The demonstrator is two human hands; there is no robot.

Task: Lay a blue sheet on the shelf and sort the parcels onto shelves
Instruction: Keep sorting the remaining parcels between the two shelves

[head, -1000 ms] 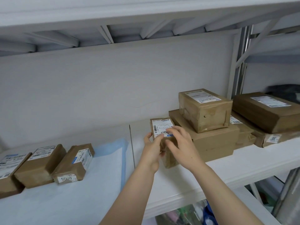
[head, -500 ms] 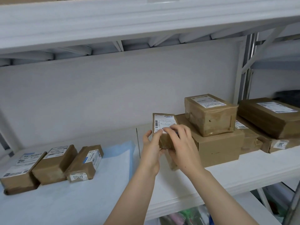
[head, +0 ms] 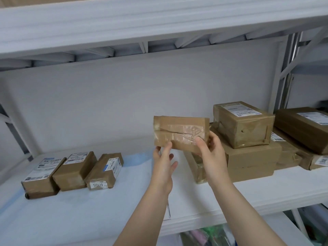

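My left hand (head: 163,162) pinches the lower left corner of a small brown parcel (head: 181,132), thumb on its near face, while my right hand (head: 212,153) grips its lower right edge, thumb pressed on the clear tape. The parcel is held up off the white shelf (head: 248,197), long side level, its taped seam facing me. Below and to the left, a pale blue sheet (head: 71,210) covers the shelf and carries three labelled parcels (head: 75,170) side by side in a row. Just right of my hands a taped box (head: 243,123) sits on top of a larger flat box (head: 252,158), with more brown parcels (head: 303,126) stacked beyond it. Another white shelf (head: 142,20) runs overhead.
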